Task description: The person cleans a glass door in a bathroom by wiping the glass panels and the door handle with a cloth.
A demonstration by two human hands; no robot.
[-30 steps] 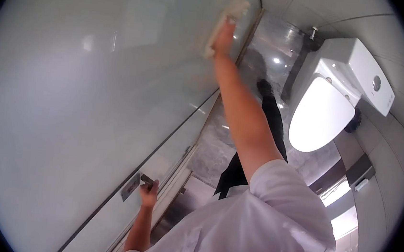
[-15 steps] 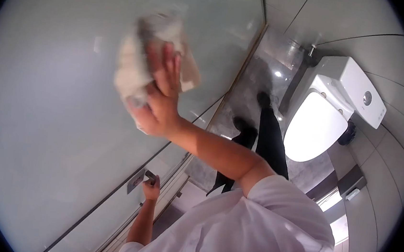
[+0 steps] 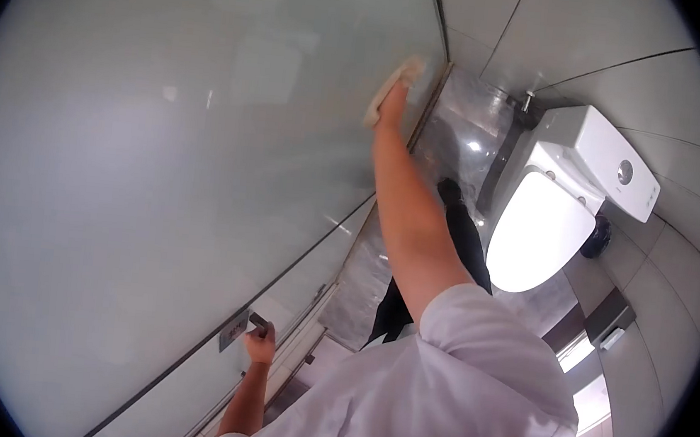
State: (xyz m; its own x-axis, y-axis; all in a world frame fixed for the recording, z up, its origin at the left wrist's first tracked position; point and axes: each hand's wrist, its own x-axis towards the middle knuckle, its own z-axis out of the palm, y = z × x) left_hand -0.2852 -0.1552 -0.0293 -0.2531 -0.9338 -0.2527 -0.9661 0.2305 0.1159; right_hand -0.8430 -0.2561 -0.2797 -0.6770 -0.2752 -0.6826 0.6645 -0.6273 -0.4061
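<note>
One cloth (image 3: pixel 383 98) is near the glass's (image 3: pixel 160 202) far edge at the right hand (image 3: pixel 394 106), whose grip is hidden; the left hand (image 3: pixel 259 345) clasps the handle (image 3: pixel 258 320); wiping seems underway, what is done or left unclear

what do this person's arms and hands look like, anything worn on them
Both arms emerge from short, loose, pale whitish shirt sleeves, with bare forearms below. No watch or bracelet shows. The left hand looks ungloved; the right hand appears bare too, though small and partly hidden.

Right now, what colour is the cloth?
Pale cream; the cloth shows best in the head view.
</note>
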